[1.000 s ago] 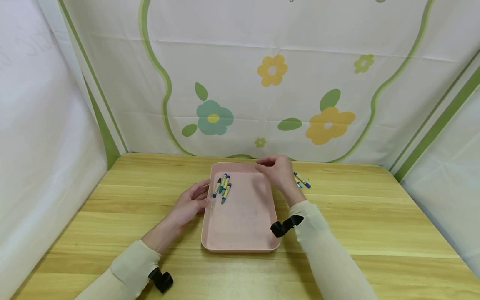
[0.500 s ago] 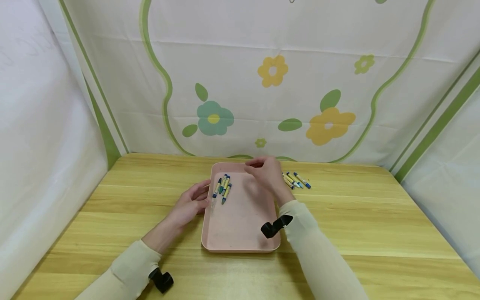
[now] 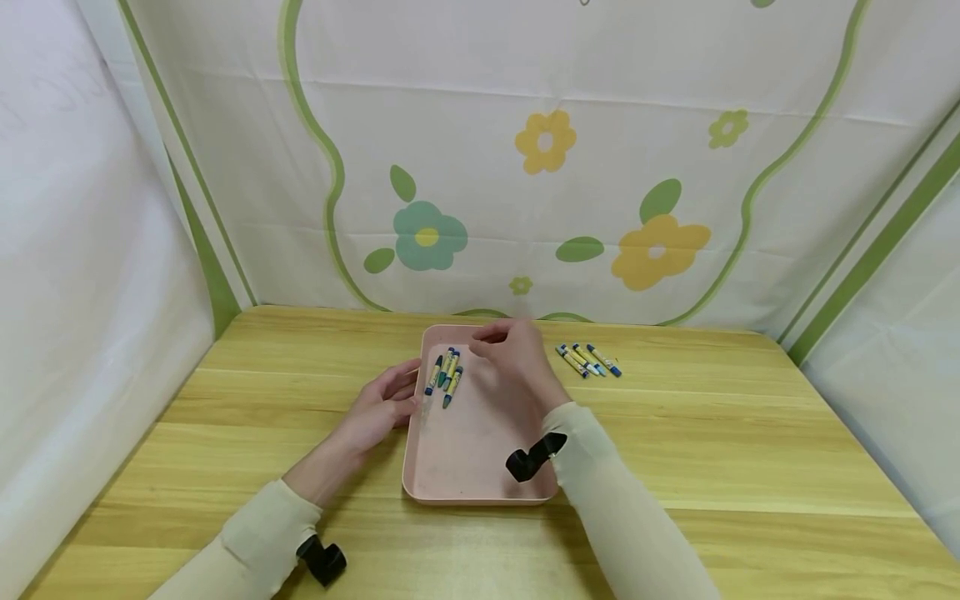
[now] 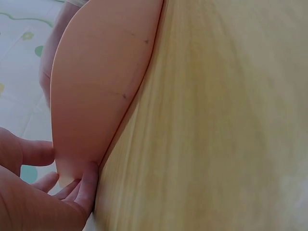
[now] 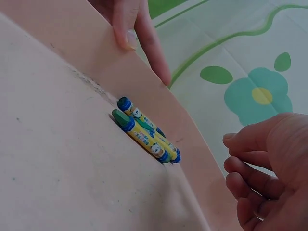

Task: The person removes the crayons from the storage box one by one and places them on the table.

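Note:
My left hand (image 3: 377,406) rests against the left side of a pink tray (image 3: 480,467); in the left wrist view its fingers (image 4: 86,190) touch the tray's outer wall. Several yellow-and-blue wrapped crayons (image 3: 453,387) lie inside the tray by that wall, green tips showing in the right wrist view. Above the tray's far right part is my right hand (image 3: 517,354), its fingers loosely bent and no crayon visible between them. It is apart from the crayons. Another group of several crayons (image 3: 588,361) lies on the table right of the tray.
The wooden table (image 3: 712,467) extends to both sides of the tray. A white cloth backdrop (image 3: 480,167) printed with flowers hangs behind the table's far edge, with white cloth walls at left and right.
My right hand has moved left from the tray's far right corner to above its inside, uncovering more of the crayons on the table. The left hand and tray stay still.

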Demonstrator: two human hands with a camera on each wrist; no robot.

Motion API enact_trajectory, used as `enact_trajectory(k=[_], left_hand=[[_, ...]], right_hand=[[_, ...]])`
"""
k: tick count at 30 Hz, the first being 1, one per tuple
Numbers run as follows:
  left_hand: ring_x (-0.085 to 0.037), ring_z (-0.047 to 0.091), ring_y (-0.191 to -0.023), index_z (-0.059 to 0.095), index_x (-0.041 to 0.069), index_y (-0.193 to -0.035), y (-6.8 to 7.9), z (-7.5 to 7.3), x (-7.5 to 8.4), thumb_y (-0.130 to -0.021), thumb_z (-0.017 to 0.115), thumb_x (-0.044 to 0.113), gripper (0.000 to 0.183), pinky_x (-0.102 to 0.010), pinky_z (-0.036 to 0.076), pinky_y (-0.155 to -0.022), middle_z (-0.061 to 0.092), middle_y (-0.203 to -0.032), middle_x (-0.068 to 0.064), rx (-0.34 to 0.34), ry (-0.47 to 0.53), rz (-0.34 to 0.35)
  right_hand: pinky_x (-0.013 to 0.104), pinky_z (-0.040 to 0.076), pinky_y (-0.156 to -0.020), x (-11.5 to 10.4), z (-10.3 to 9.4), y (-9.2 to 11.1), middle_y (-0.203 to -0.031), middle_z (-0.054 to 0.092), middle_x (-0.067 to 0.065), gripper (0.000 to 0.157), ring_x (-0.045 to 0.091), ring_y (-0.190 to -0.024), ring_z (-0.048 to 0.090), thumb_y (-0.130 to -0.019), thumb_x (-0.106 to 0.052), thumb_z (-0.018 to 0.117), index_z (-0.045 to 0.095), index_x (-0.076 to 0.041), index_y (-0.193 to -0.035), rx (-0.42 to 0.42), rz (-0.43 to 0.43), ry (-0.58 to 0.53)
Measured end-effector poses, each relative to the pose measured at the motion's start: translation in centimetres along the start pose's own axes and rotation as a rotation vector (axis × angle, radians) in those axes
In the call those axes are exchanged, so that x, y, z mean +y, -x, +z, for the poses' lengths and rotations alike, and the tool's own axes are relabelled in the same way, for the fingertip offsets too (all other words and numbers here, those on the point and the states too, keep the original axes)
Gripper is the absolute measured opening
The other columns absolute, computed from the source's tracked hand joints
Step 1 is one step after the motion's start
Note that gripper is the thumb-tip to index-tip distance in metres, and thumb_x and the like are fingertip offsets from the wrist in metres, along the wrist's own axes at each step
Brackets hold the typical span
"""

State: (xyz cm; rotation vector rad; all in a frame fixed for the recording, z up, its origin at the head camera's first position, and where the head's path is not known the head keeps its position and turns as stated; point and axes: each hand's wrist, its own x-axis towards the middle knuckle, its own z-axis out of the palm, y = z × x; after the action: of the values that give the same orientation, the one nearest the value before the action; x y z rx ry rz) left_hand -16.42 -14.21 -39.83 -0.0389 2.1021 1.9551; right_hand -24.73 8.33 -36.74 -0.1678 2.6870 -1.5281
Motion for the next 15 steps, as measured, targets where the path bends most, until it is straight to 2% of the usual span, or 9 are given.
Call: enact_trajectory(k=[5, 11, 15], left_hand=[[-0.037, 0.041, -0.156, 0.033, 0.012, -0.167, -0.1, -0.1, 0.0, -0.105, 0.054, 0.002, 0.066, -0.042, 0.051, -0.115, 0.038, -0.17, -0.02, 0.0, -0.004, -0.006], [-0.037, 0.04, -0.157, 0.034, 0.013, -0.167, -0.2, 0.0, -0.1, -0.105, 0.055, 0.003, 0.065, -0.047, 0.048, -0.118, 0.039, -0.17, -0.019, 0.002, -0.009, -0.013], [-0.037, 0.039, -0.157, 0.033, 0.013, -0.167, -0.1, 0.0, 0.0, -0.106, 0.054, 0.004, 0.065, -0.05, 0.045, -0.121, 0.038, -0.17, -0.019, 0.0, -0.006, -0.014]], right_hand=[[0.032, 0.056, -0.083, 0.0, 0.8, 0.1, -0.105, 0.078, 0.002, 0.022, 0.019, -0.095, 0.068, -0.094, -0.022, 0.081, 0.083, -0.013, -0.114, -0.018, -0.002, 0.027], [0.034, 0.056, -0.086, -0.1, 1.3, 0.5, -0.099, 0.078, -0.004, 0.016, 0.017, -0.097, 0.068, -0.092, -0.022, 0.083, 0.084, -0.018, -0.108, -0.025, 0.047, 0.051], [0.032, 0.057, -0.081, 0.0, 1.5, 0.6, -0.094, 0.078, -0.006, 0.015, 0.016, -0.093, 0.069, -0.09, -0.022, 0.085, 0.085, -0.019, -0.105, -0.027, 0.042, 0.083]])
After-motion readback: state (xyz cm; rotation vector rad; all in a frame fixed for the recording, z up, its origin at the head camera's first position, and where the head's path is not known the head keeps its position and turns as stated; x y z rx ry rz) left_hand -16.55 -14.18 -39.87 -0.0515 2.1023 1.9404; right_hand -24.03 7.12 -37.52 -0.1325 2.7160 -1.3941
